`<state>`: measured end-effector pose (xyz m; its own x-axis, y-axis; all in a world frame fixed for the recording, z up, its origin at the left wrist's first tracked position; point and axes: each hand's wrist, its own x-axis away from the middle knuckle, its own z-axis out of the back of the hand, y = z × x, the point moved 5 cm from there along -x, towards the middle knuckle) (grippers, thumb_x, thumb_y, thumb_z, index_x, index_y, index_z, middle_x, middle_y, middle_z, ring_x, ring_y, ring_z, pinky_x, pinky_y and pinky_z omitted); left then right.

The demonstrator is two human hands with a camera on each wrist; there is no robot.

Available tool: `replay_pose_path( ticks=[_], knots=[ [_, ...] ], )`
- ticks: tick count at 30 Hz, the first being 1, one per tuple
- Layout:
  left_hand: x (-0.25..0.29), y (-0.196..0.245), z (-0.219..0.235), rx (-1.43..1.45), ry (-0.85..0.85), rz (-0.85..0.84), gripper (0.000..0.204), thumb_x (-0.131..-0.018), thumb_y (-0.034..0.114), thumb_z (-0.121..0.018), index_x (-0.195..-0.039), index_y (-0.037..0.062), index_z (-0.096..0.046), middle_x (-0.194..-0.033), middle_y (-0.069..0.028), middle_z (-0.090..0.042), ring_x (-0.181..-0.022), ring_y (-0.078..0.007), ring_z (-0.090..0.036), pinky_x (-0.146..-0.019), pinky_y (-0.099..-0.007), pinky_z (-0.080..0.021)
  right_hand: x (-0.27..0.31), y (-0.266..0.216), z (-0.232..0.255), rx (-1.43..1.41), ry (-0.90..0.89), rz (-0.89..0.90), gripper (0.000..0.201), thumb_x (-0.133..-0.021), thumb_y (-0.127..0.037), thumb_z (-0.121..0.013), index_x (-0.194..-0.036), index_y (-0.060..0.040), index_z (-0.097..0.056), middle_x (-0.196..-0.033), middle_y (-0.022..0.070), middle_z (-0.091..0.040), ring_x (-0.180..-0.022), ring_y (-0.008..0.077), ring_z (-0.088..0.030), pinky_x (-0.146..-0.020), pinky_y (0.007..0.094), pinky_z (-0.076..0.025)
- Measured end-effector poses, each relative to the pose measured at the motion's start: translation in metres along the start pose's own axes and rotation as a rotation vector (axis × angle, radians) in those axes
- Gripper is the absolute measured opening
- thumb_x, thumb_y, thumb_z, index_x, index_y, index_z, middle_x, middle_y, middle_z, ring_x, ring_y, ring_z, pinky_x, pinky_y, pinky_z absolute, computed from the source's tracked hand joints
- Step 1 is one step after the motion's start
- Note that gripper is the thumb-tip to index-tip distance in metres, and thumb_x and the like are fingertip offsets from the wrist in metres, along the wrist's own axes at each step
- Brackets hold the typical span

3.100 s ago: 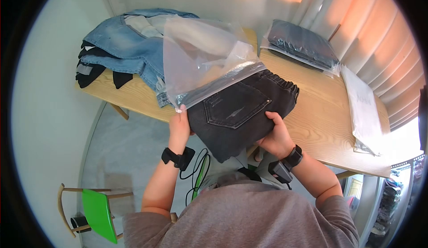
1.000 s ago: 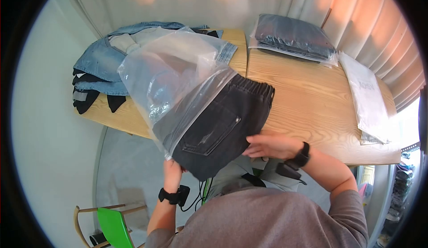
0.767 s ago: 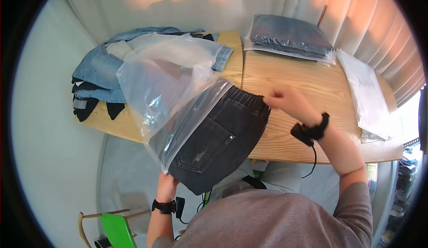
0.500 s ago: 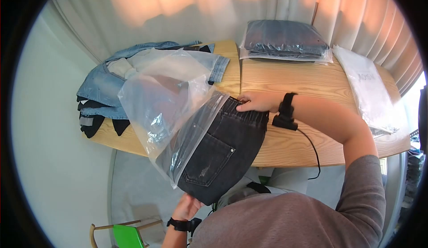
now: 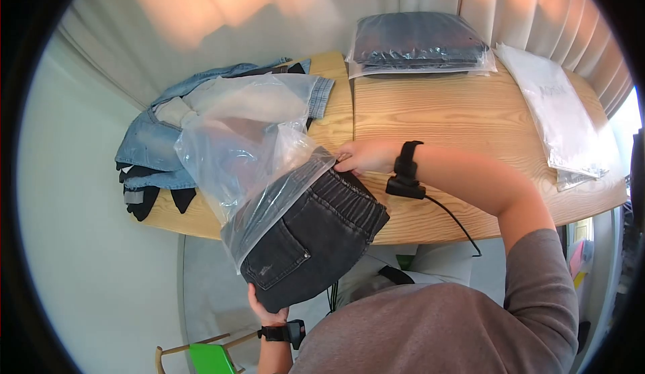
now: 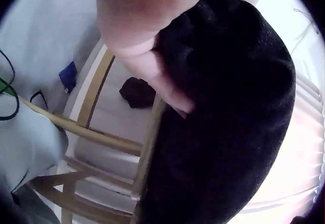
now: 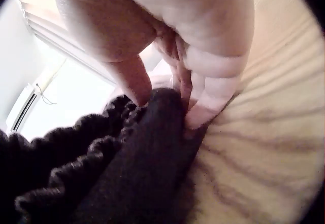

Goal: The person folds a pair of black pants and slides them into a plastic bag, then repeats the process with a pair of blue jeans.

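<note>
Folded black jeans (image 5: 322,233) with a gathered elastic waistband are held in front of the body, their left part inside a clear plastic bag (image 5: 228,159). The bag's mouth crosses the back pocket, and its loose part lies to the left over blue denim. My left hand (image 5: 265,312) grips the lower end of the jeans, thumb on top; in the left wrist view its fingers (image 6: 175,94) curl round the black cloth. At the far end of the waistband, beside the bag's edge, my right hand (image 5: 363,157) pinches the cloth between thumb and fingers (image 7: 205,107).
A heap of blue and black denim (image 5: 151,139) covers the left of the wooden table (image 5: 430,118). Bagged dark clothes (image 5: 420,41) stand at the back, and flat white plastic bags (image 5: 554,108) lie at right. A green chair (image 5: 211,358) stands on the floor at lower left.
My right hand has gone from the near edge of the jeans up to the waistband and taken hold there. My left hand has shifted from the bag's corner to the jeans' lower end.
</note>
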<state>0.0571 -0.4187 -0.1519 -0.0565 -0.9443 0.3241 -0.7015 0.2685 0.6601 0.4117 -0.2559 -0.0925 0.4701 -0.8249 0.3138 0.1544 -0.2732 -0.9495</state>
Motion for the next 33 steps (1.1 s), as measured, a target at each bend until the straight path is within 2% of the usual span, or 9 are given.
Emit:
replay_pose_path(
  ticks=[3, 6, 8, 10, 13, 18, 22, 25, 33],
  knots=[
    [0.012, -0.007, -0.001, 0.273, -0.056, 0.007, 0.054, -0.083, 0.039, -0.053, -0.129, 0.0104, -0.049, -0.135, -0.0101, -0.047, -0.126, -0.0296, -0.041, -0.109, -0.0462, -0.028, -0.019, 0.018, 0.000, 0.084, 0.136, -0.033, 0.032, -0.093, -0.027, -0.053, -0.115, -0.0038, -0.058, -0.098, 0.0095, -0.062, -0.088, 0.0161, -0.054, -0.077, 0.0317, -0.046],
    [0.027, -0.005, 0.020, 0.284, -0.152, -0.268, 0.059, -0.081, 0.034, -0.057, -0.135, 0.0137, -0.044, -0.141, -0.0103, -0.040, -0.133, -0.0302, -0.032, -0.111, -0.0484, -0.021, -0.022, 0.024, -0.001, -0.045, 0.220, 0.007, 0.033, -0.095, -0.029, -0.049, -0.110, -0.0003, -0.059, -0.097, 0.0117, -0.063, -0.087, 0.0193, -0.056, -0.077, 0.0312, -0.046],
    [0.044, -0.023, -0.052, -0.173, -0.628, 0.118, 0.069, -0.080, 0.028, -0.063, -0.140, 0.0112, -0.034, -0.143, -0.0089, -0.037, -0.132, -0.0320, -0.034, -0.110, -0.0492, -0.024, -0.022, 0.029, -0.006, -0.153, 0.186, -0.046, 0.032, -0.098, -0.026, -0.045, -0.113, -0.0006, -0.057, -0.103, 0.0092, -0.062, -0.090, 0.0149, -0.056, -0.080, 0.0280, -0.045],
    [0.040, -0.041, -0.083, -0.410, -0.497, 0.144, 0.079, -0.079, 0.029, -0.069, -0.142, 0.0071, -0.028, -0.146, -0.0092, -0.033, -0.134, -0.0308, -0.031, -0.110, -0.0493, -0.023, -0.027, 0.032, -0.005, -0.068, 0.259, 0.060, 0.035, -0.099, -0.028, -0.041, -0.113, -0.0005, -0.057, -0.104, 0.0105, -0.062, -0.090, 0.0155, -0.057, -0.080, 0.0282, -0.046],
    [0.021, -0.063, -0.099, -0.449, -0.682, 0.071, 0.078, -0.084, 0.035, -0.064, -0.145, 0.0095, -0.020, -0.148, -0.0083, -0.027, -0.136, -0.0319, -0.025, -0.111, -0.0534, -0.019, -0.002, 0.006, -0.016, 0.012, 0.322, 0.085, 0.036, -0.100, -0.028, -0.037, -0.111, -0.0003, -0.057, -0.098, 0.0104, -0.063, -0.086, 0.0166, -0.058, -0.076, 0.0292, -0.048],
    [0.012, -0.068, -0.129, 0.013, -0.515, 0.000, 0.072, -0.085, 0.041, -0.061, -0.139, 0.0044, -0.032, -0.142, -0.0107, -0.037, -0.130, -0.0304, -0.036, -0.110, -0.0486, -0.026, 0.027, -0.004, -0.012, -0.120, 0.308, -0.081, 0.031, -0.099, -0.023, -0.037, -0.105, -0.0013, -0.058, -0.088, 0.0086, -0.060, -0.077, 0.0149, -0.057, -0.069, 0.0289, -0.049],
    [0.009, -0.055, -0.140, 0.123, -0.281, -0.118, 0.046, -0.086, 0.020, -0.050, -0.129, 0.0027, -0.044, -0.134, -0.0098, -0.048, -0.124, -0.0261, -0.044, -0.108, -0.0445, -0.031, 0.030, 0.009, -0.012, -0.098, 0.253, 0.020, 0.027, -0.096, -0.019, -0.038, -0.096, 0.0012, -0.056, -0.087, 0.0105, -0.058, -0.079, 0.0193, -0.060, -0.066, 0.0346, -0.052],
    [0.002, -0.044, -0.133, 0.273, -0.289, -0.161, 0.040, -0.085, 0.012, -0.049, -0.124, 0.0012, -0.049, -0.129, -0.0093, -0.052, -0.120, -0.0234, -0.048, -0.106, -0.0402, -0.035, 0.057, -0.011, -0.021, 0.375, 0.229, 0.228, 0.028, -0.096, -0.017, -0.038, -0.089, 0.0014, -0.058, -0.078, 0.0110, -0.064, -0.066, 0.0193, -0.066, -0.061, 0.0280, -0.054],
    [-0.013, -0.058, -0.109, 0.238, -0.324, -0.137, 0.036, -0.086, 0.008, -0.047, -0.121, -0.0006, -0.051, -0.127, -0.0101, -0.053, -0.118, -0.0234, -0.049, -0.105, -0.0395, -0.036, 0.120, -0.029, -0.051, 0.413, 0.266, 0.232, 0.026, -0.092, -0.013, -0.041, -0.081, 0.0023, -0.059, -0.069, 0.0110, -0.065, -0.061, 0.0186, -0.065, -0.058, 0.0288, -0.053]
  ],
)
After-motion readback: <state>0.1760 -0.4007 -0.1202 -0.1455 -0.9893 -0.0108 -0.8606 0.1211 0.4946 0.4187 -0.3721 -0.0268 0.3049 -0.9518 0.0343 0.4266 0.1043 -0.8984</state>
